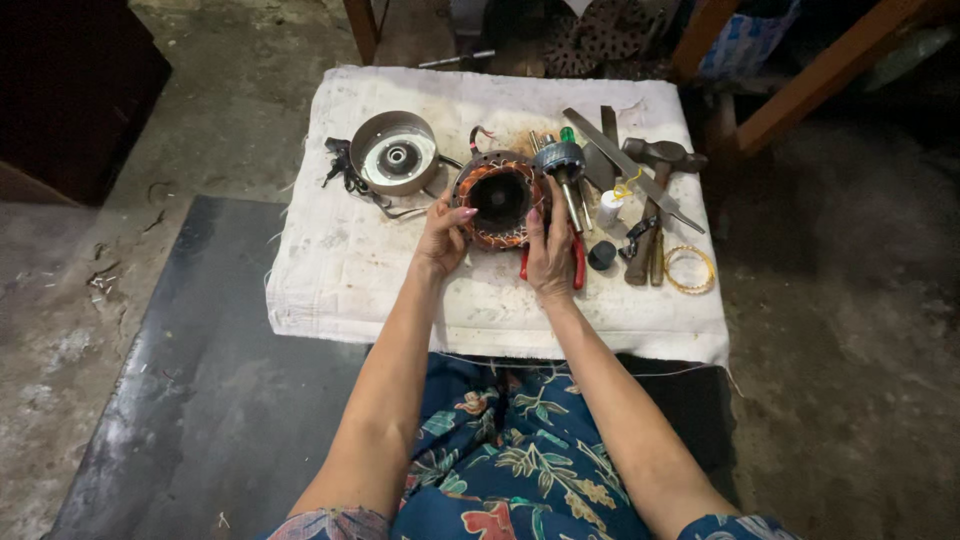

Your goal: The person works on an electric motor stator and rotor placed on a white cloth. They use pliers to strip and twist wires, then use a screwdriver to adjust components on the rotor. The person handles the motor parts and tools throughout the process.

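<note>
Showing a person seated at a low desk (pixel 340 280) covered with a stained white cloth, both bare hands closed on a round motor stator (pixel 499 197) with copper-coloured windings and a dark central bore. Left hand (pixel 443 237): grip closed on the stator's left rim, thumb up along the edge and fingers behind. Right hand (pixel 549 252): grip closed on the stator's right rim, thumb against the front face. Stator: held tilted toward the camera, near the middle of the desk, its lower edge just above or on the cloth; which cannot be told.

Left of the stator: a shallow round metal housing (pixel 394 152) with a pale inner disc and central bearing, lying open side up, and a tangle of black wires (pixel 345 172) just beside it. Right of the stator, touching or nearly so: a rotor shaft with a grey hub (pixel 560 160) and a green-handled tool (pixel 567 134) behind it. Below the right hand: red-handled pliers (pixel 578 262), partly hidden. Farther right of the stator: a long flat metal file (pixel 630 168) laid diagonally, a hammer (pixel 655 180) with wooden handle, a small white bottle (pixel 608 208), a small black cap (pixel 601 256), and a ring of yellow wire (pixel 690 269) near the desk's right edge.

Below the stator, at the near edge: a blue floral garment (pixel 510 470) over the person's lap
</note>
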